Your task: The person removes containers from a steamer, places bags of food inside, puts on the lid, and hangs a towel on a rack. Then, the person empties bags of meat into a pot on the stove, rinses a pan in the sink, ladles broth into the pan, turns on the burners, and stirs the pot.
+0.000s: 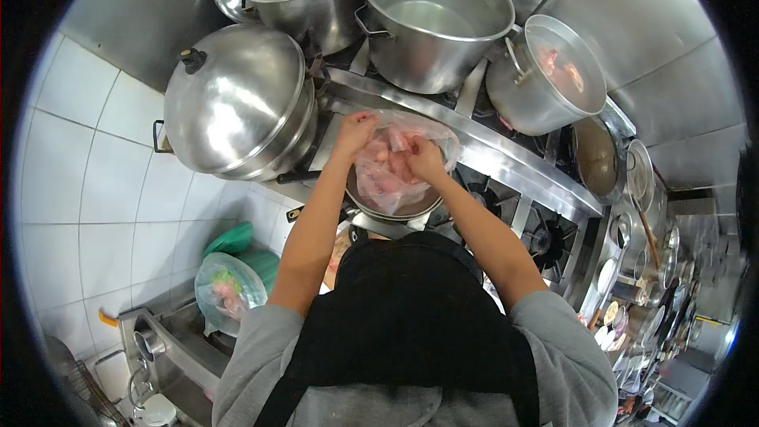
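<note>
Left fingers (365, 120) pinching a crinkled, translucent plastic bag (385, 191), right fingers (419, 149) at its lumpy pink meat (389, 160), grip unclear

White wall tiles (107, 174) with dark grout line the left side, meeting brushed stainless-steel wall panels (656, 39) along the back and right. A gas range (506, 162) stands before the panels; a metal sink (186, 357) sits lower left. A bright glow (730, 341), perhaps a lamp, shows far right.
</note>
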Available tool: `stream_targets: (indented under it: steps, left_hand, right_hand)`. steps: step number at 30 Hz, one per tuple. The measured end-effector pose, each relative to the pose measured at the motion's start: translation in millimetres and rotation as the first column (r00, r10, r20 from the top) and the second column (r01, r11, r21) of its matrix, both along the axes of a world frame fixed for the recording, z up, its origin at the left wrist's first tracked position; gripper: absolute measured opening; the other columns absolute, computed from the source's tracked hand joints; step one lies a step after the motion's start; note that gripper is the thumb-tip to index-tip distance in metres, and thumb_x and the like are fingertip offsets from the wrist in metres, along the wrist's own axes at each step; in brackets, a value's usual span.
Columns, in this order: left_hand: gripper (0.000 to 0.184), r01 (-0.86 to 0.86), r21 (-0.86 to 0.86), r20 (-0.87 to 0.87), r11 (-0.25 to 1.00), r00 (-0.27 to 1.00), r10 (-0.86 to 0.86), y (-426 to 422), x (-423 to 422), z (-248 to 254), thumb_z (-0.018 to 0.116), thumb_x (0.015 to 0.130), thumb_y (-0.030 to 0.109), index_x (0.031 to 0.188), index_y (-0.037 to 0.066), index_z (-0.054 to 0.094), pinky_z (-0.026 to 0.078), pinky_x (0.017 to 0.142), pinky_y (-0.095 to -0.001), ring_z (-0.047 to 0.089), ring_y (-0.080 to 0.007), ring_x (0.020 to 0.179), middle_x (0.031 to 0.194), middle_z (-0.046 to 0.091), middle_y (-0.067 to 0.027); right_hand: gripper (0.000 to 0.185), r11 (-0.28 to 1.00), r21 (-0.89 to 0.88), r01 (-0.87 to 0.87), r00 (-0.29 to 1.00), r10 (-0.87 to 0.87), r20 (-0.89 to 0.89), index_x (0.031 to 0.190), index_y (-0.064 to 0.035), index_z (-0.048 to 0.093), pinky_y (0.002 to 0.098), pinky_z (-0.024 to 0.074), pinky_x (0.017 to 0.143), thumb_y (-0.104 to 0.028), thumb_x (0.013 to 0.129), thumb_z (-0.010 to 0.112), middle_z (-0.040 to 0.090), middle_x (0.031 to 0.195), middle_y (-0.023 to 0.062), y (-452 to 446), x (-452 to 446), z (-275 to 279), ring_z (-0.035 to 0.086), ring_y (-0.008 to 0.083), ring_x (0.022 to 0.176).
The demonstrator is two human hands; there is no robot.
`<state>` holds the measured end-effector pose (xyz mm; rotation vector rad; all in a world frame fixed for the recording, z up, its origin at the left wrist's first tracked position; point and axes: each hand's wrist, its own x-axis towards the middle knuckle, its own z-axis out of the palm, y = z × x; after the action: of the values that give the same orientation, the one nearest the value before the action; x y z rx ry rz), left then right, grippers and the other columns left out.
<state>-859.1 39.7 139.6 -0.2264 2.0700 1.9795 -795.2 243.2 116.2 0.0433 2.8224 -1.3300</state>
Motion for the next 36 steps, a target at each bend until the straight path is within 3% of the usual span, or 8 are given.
stream_targets:
  steps: [2,7,13,18,27,32,35,36]
  left_hand:
    - [0.028,-0.046,-0.129,-0.072,0.991,0.997,0.036,-2,0,-6,0.073,0.086,0.027,0.092,0.000,0.073,0.049,0.066,-0.0296,0.059,-0.0137,0.069,0.079,0.067,-0.0044]
    - [0.030,-0.172,-0.342,-0.372,0.924,0.928,0.035,-14,-14,-42,0.066,0.085,0.025,0.081,-0.005,0.069,0.048,0.065,-0.0437,0.064,-0.0334,0.065,0.072,0.068,-0.0176]
    - [0.038,-0.060,-0.733,-0.249,0.677,0.950,-0.186,-4,10,-58,0.067,0.089,0.032,0.112,0.002,0.067,0.052,0.077,-0.0507,0.068,-0.0430,0.086,0.089,0.072,-0.0211]
    - [0.078,0.052,-0.637,-0.318,0.769,0.891,-0.323,-5,74,-53,0.077,0.081,0.022,0.148,0.006,0.038,0.046,0.100,-0.0499,0.054,-0.0431,0.123,0.135,0.054,-0.0264]
    - [0.101,0.314,-0.678,-0.164,0.664,0.817,-0.553,-36,134,4,0.090,0.063,0.030,0.145,0.002,0.040,0.036,0.114,-0.0494,0.042,-0.0445,0.135,0.140,0.047,-0.0281]
    - [0.059,0.078,-0.823,-0.235,0.563,0.855,-0.462,-4,135,-56,0.077,0.074,0.026,0.121,-0.002,0.055,0.047,0.088,-0.0514,0.059,-0.0392,0.105,0.110,0.061,-0.0211]
    - [0.051,0.162,-0.938,-0.039,0.306,0.829,-0.558,-5,112,-113,0.072,0.077,0.027,0.119,0.001,0.060,0.048,0.084,-0.0521,0.062,-0.0362,0.099,0.106,0.064,-0.0215]
    - [0.048,0.075,-0.899,-0.193,0.433,0.818,-0.542,-2,110,-123,0.070,0.078,0.028,0.118,0.002,0.062,0.049,0.084,-0.0524,0.063,-0.0361,0.098,0.105,0.065,-0.0208]
  right_hand:
    - [0.029,0.995,-0.056,-0.078,0.980,0.066,-0.188,0.087,-0.0022,0.066,0.0431,0.0497,0.066,-0.026,0.078,0.079,0.066,0.076,0.0176,-5,6,16,0.065,0.0338,0.069]
    - [0.028,0.993,-0.059,-0.098,0.995,0.099,0.003,0.081,-0.0011,0.062,0.0371,0.0471,0.059,-0.022,0.077,0.080,0.062,0.067,0.0104,3,14,41,0.061,0.0214,0.064]
    - [0.015,0.927,-0.368,-0.072,0.994,0.098,0.052,0.077,-0.0031,0.059,0.0251,0.0443,0.044,-0.006,0.084,0.072,0.060,0.067,0.0041,39,12,64,0.057,0.0108,0.052]
    - [0.012,0.792,-0.603,0.097,0.987,0.004,0.163,0.081,-0.0053,0.058,0.0247,0.0453,0.042,-0.001,0.086,0.068,0.061,0.070,0.0025,41,11,119,0.056,0.0091,0.051]
    - [0.013,0.785,-0.612,0.101,0.989,-0.009,0.151,0.083,-0.0064,0.058,0.0250,0.0466,0.042,-0.001,0.084,0.070,0.063,0.073,0.0027,37,-5,93,0.057,0.0092,0.054]
    - [0.009,0.584,-0.787,0.199,0.969,0.002,0.247,0.087,-0.0029,0.061,0.0293,0.0537,0.057,0.003,0.085,0.067,0.067,0.081,0.0089,26,1,112,0.063,0.0148,0.065]
    - [0.007,0.377,-0.907,0.190,0.971,0.062,0.229,0.089,-0.0007,0.062,0.0315,0.0563,0.065,0.005,0.087,0.066,0.070,0.088,0.0133,27,3,131,0.067,0.0190,0.073]
    - [0.008,0.318,-0.931,0.177,0.973,0.084,0.213,0.090,-0.0006,0.062,0.0319,0.0569,0.068,0.005,0.087,0.066,0.070,0.090,0.0142,32,3,142,0.068,0.0202,0.075]
